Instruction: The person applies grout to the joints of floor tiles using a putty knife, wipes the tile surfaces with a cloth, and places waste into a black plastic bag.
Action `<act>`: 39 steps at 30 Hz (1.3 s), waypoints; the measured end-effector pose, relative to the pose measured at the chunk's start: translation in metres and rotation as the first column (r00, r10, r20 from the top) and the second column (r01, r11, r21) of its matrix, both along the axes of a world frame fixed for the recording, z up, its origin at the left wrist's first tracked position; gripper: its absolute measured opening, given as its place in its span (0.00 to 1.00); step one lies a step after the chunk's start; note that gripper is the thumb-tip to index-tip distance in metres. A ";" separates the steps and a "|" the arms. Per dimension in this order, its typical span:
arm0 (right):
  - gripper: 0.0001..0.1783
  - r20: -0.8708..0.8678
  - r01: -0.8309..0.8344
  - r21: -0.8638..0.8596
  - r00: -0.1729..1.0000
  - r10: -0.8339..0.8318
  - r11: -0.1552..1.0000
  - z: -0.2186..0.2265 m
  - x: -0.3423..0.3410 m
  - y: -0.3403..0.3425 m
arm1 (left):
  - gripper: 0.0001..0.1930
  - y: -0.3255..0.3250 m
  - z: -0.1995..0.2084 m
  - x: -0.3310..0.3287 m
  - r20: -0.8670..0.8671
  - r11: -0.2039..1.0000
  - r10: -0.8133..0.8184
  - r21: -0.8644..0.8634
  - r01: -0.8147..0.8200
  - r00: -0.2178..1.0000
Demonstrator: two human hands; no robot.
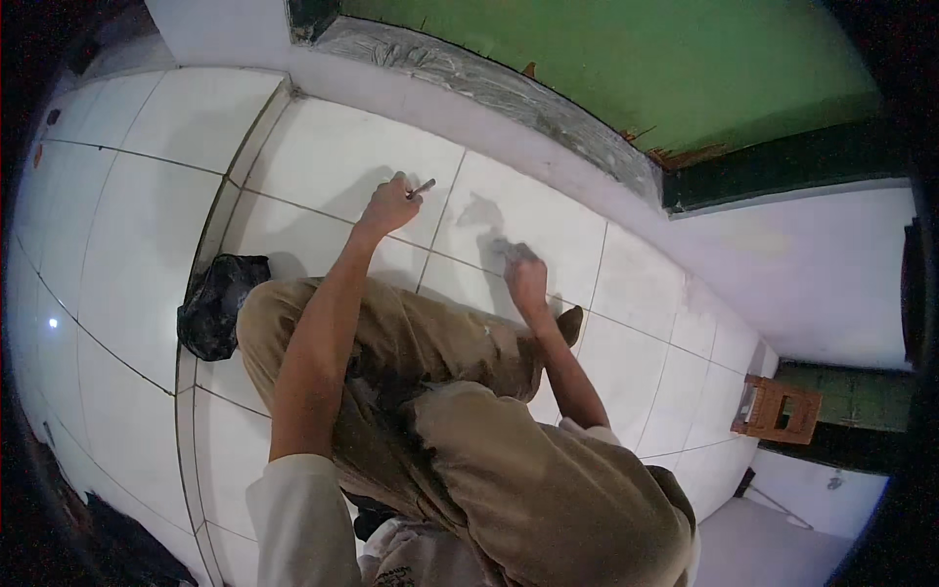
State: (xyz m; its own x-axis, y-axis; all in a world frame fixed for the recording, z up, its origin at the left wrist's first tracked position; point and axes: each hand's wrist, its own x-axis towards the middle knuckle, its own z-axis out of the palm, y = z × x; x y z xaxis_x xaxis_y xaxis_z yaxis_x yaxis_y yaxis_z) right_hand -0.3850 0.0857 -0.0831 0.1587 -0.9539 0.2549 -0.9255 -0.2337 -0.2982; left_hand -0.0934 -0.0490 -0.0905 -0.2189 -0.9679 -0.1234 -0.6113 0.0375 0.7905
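Note:
My left hand is closed over the white floor tiles. It grips a short, slim stick-like tool that juts out to the right; its kind is too small to make out. To the right and a little nearer, my right hand is closed on a crumpled pale grey rag-like piece, partly hidden by the fingers. A grey smudge, perhaps damp or a shadow, shows on the tile beyond that hand. Beside my left knee lies a black plastic bag.
My bent legs in brown trousers take up the near middle. A tile step edge runs along the left. Beyond the floor stand a low wall with a rough grey ledge and a green door panel. An orange-brown plastic crate is far right.

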 end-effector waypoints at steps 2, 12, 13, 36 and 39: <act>0.10 0.002 -0.036 -0.028 0.999 0.036 0.999 0.004 -0.003 -0.036 | 0.15 0.000 -0.003 0.003 -0.034 1.000 0.012 -0.006 -0.012 0.999; 0.12 -0.187 -0.217 0.031 0.958 0.219 0.976 -0.003 0.010 0.010 | 0.13 0.000 -0.003 0.008 -0.070 0.983 0.108 -0.140 -0.117 0.992; 0.12 -0.153 -0.180 0.026 0.971 0.182 0.983 -0.003 0.007 0.002 | 0.12 0.000 -0.004 0.006 -0.074 0.985 0.102 -0.132 -0.111 0.992; 0.26 -0.046 -0.259 0.038 0.964 0.260 0.965 -0.010 0.004 0.030 | 0.13 -0.004 0.002 0.002 -0.005 0.987 0.116 -0.110 -0.116 0.993; 0.25 -0.011 -0.184 -0.021 0.983 0.184 0.983 -0.018 0.007 -0.006 | 0.12 -0.004 -0.001 -0.001 0.022 0.986 0.050 -0.162 -0.046 0.998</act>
State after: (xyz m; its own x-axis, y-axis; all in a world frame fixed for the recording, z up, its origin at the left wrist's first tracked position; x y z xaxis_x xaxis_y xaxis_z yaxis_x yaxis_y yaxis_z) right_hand -0.3783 0.0801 -0.1006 0.3332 -0.9024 0.2730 -0.8689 -0.4064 -0.2826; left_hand -0.0941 -0.0526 -0.0915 -0.1703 -0.9849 0.0305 -0.6359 0.1335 0.7601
